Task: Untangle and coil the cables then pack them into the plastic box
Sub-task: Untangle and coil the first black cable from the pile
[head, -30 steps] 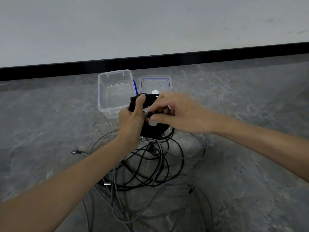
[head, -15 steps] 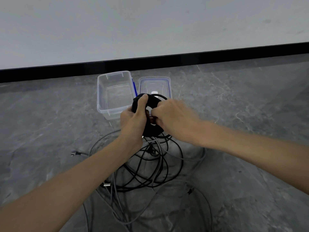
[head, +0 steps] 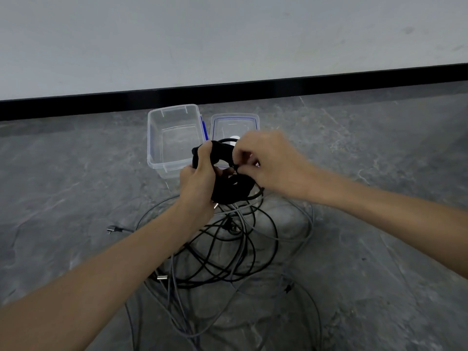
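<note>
Coiling looks to be in hand: the left hand (head: 200,178) grips the black coil (head: 230,188) while the right hand (head: 273,165) pinches its loose strand, plastic box (head: 162,138) just beyond the fingers (head: 205,154), so securing that end likely comes next

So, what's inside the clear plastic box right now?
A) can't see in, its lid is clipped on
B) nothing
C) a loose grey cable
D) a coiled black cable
B: the plastic box stands open and bare inside. The left hand and right hand hold the black coil, and the lid lies on the floor to the box's right.
</note>
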